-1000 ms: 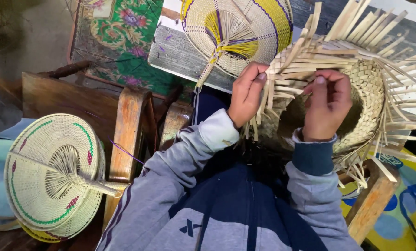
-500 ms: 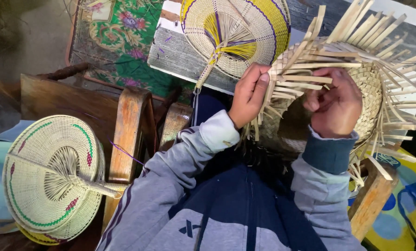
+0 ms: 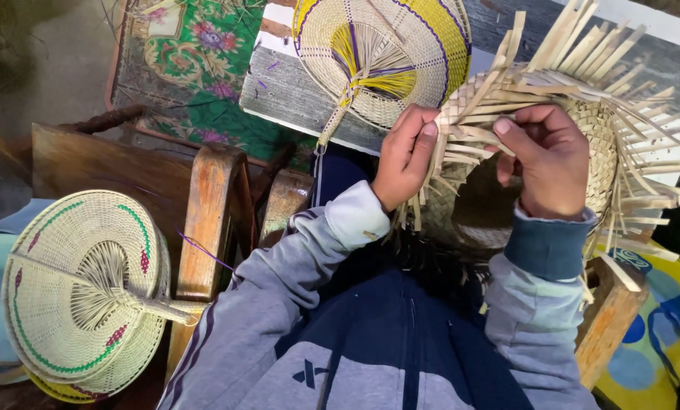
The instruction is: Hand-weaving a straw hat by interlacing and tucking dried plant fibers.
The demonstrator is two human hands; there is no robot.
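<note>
Head view is showing your left hand (image 3: pixel 404 159) pinching the left edge of a half-woven straw fan (image 3: pixel 583 144), with fingers curled closed over the flat straw strips (image 3: pixel 461 137) at its rim. Your right hand (image 3: pixel 549 163) is gripping the same piece from the front, thumb and fingers closed around a few loose strips near its middle. You are holding the woven piece up in front of your chest, just above your lap, with unwoven strip ends sticking out all around it. Just behind your left hand, a finished round fan with yellow and purple bands (image 3: pixel 385 49) is lying on a grey wooden plank (image 3: pixel 287 95). Beyond the plank, a green floral cloth (image 3: pixel 192 72) is lying on the floor. To your left, well apart from both hands, a stack of round fans with green and red trim (image 3: pixel 82 292) is resting beside a wooden frame (image 3: pixel 207 220).
</note>
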